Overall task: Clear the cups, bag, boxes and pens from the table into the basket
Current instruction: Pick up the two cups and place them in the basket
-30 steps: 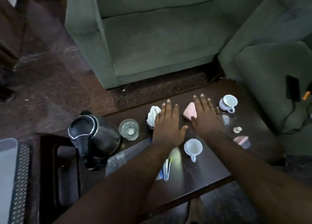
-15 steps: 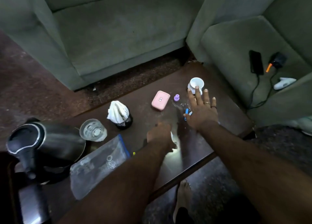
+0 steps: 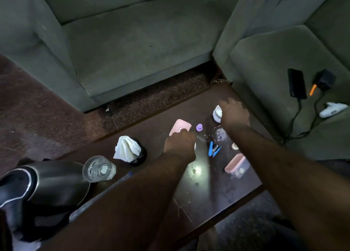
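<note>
Clearing looks barely begun: right hand (image 3: 233,112) grips the white cup (image 3: 217,112) near the worktop's (image 3: 208,192) far edge, left hand (image 3: 180,143) clenched, contents hidden, by the pink box (image 3: 179,126), no basket visible.

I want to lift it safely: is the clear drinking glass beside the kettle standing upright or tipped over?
Upright. The clear glass shows its round rim and base from above, standing on the table beside the kettle.

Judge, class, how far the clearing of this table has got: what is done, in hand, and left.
Done: nothing visibly; no basket shows in this view. In hand: the right hand is over the white cup at the far edge, and the left hand is closed by the pink box, its grip hidden. Left: the second pink box near the front edge; the bag and pens are hidden under the left arm.
</note>
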A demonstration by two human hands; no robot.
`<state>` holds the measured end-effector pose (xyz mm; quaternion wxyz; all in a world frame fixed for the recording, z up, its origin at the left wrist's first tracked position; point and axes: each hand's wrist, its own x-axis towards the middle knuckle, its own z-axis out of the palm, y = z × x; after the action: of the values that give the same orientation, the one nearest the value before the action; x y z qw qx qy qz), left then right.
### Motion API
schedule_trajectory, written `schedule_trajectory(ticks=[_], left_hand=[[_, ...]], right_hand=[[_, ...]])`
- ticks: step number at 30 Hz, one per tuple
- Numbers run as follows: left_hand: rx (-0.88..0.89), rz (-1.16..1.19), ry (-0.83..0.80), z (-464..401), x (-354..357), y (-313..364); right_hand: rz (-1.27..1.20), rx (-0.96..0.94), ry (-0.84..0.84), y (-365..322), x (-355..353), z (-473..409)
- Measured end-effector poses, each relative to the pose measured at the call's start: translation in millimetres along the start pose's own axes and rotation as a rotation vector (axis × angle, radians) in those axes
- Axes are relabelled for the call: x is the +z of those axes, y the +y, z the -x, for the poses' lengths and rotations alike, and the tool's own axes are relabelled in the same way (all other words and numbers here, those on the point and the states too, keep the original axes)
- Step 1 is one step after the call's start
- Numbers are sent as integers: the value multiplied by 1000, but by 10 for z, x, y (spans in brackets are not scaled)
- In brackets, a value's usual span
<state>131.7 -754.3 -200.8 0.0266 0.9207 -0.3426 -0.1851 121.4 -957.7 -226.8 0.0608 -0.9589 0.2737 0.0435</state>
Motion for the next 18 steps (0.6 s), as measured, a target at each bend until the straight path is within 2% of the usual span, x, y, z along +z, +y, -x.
schedule_trajectory(ticks=[2,5,7,13,16,18], left_hand=[[-3,45,20,-115,-57,-13],[-39,133,18,-253,-91,-14],[-47,135,11,-305,-90,-4],[-52,184,-43,-442,-186,25],[-65,210,-86,-474,-410,-28],[-57,213,-60,-454,-659,-122]], right_hand=[[-57,76,-81,10,45,-147],[-71,128,-360,49,160,-302],[-60,118,-456,95,237,-363],[-65,-1,-378,173,181,-481],[-9,16,-295,141,-44,-431],[23,-16,-233,76,-288,-386]])
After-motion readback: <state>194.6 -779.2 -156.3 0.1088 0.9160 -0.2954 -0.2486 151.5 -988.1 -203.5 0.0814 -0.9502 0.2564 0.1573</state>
